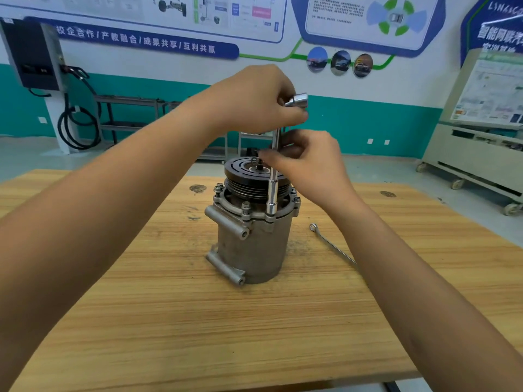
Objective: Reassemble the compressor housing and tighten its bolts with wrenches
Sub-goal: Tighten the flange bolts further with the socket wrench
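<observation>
I am curling my left grip point(263, 100) round the top of the stiff, likely slippery socket wrench point(272, 198) and pinching its shaft with my right grip point(308, 162) just below, its socket end sitting on the flange of the heavy-looking compressor housing point(254, 250) underneath.

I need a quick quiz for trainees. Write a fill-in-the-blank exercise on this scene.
1. The left hand grips the ___ end of the socket wrench.
2. The right hand holds the wrench's ___.
3. The spanner lies on the table to the ___ of the compressor.
4. The compressor's black pulley faces ___.

Missing words: top; shaft; right; up.
</observation>
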### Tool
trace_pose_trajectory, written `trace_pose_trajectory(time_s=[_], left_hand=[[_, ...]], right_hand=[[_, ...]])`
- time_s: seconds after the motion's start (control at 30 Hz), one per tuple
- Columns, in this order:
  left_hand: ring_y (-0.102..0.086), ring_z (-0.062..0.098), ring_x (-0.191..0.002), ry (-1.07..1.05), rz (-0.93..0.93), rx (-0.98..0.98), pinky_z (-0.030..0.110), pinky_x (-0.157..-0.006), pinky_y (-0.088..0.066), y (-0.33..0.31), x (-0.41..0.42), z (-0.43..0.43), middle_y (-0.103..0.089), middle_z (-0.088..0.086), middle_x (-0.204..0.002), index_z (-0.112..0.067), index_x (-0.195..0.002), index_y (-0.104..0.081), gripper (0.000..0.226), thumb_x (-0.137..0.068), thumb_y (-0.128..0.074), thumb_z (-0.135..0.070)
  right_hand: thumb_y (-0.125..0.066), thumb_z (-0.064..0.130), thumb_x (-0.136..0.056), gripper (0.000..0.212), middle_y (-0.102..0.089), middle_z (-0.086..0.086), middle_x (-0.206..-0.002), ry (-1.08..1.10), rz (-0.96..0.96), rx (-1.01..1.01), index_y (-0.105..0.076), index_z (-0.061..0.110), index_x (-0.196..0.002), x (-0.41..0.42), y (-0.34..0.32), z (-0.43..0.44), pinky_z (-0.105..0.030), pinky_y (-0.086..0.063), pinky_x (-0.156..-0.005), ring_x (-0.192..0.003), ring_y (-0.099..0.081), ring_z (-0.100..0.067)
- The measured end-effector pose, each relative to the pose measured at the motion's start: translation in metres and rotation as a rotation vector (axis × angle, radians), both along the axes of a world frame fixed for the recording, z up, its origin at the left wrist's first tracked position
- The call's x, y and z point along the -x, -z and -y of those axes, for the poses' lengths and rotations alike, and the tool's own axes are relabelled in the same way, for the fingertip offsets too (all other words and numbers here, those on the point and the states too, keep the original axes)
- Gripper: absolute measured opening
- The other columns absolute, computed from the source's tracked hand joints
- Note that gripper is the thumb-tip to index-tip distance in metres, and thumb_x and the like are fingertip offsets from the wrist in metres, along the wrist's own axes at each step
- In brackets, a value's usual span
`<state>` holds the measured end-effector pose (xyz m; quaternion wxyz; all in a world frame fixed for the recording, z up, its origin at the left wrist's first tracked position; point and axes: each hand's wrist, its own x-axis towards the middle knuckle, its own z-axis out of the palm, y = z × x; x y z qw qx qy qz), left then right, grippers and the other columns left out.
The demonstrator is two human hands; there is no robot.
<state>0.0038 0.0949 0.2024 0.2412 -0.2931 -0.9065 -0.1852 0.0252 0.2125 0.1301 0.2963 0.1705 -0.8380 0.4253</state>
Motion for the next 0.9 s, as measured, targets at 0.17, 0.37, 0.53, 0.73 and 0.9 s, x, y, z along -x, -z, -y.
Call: trace_pose_trajectory(time_s=[0.17, 0.37, 0.53, 0.73, 0.9], left_hand=[[-0.061, 0.004, -0.071, 0.271, 0.300, -0.185, 0.017, -0.064, -0.055, 0.001, -0.007, 0.011, -0.066, 0.003, -0.091, -0.012, -0.098, -0.067, 0.013, -0.091, -0.056, -0.011], [-0.063, 0.006, -0.073, 0.359, 0.519, -0.511, 0.029, -0.068, -0.059, 0.009, 0.001, 0.018, -0.064, -0.001, -0.093, -0.017, -0.097, -0.063, 0.013, -0.089, -0.059, -0.027], [-0.065, 0.006, -0.058, 0.399, 0.783, -0.879, 0.026, -0.054, -0.055, 0.013, 0.006, 0.013, -0.068, -0.005, -0.061, -0.011, -0.088, -0.061, 0.014, -0.094, -0.052, -0.020], [-0.057, 0.010, -0.060, 0.193, 0.461, -0.483, 0.020, -0.068, -0.047, 0.006, 0.001, 0.005, -0.064, -0.006, -0.063, -0.012, -0.092, -0.064, 0.027, -0.097, -0.043, -0.029], [-0.049, 0.018, -0.074, -0.022, -0.074, 0.025, 0.027, -0.061, -0.035, 0.003, -0.016, -0.003, -0.059, 0.001, -0.082, -0.014, -0.100, -0.068, 0.040, -0.094, -0.044, -0.045]], right_hand=[[-0.060, 0.017, -0.090, 0.008, -0.070, 0.005, -0.084, -0.174, 0.111, 0.068, -0.066, 0.022, -0.088, 0.000, -0.003, -0.006, -0.017, -0.047, -0.077, -0.081, -0.063, 0.001], [-0.066, 0.015, -0.086, 0.011, -0.070, 0.007, -0.076, -0.124, 0.065, 0.110, -0.063, 0.024, -0.080, -0.002, -0.003, -0.010, -0.014, -0.050, -0.072, -0.073, -0.065, 0.002], [-0.070, 0.028, -0.082, 0.014, -0.066, 0.005, -0.067, -0.003, -0.038, -0.026, -0.067, 0.015, -0.080, -0.002, -0.004, -0.005, -0.019, -0.047, -0.065, -0.064, -0.061, -0.007], [-0.053, 0.012, -0.094, 0.015, -0.068, 0.014, -0.083, -0.234, 0.144, -0.016, -0.064, 0.022, -0.094, -0.003, -0.001, -0.009, -0.012, -0.046, -0.083, -0.084, -0.063, 0.008], [-0.070, 0.029, -0.081, 0.016, -0.060, 0.009, -0.064, 0.082, -0.045, -0.074, -0.060, 0.020, -0.072, 0.001, 0.000, -0.010, -0.015, -0.040, -0.057, -0.062, -0.056, -0.005]])
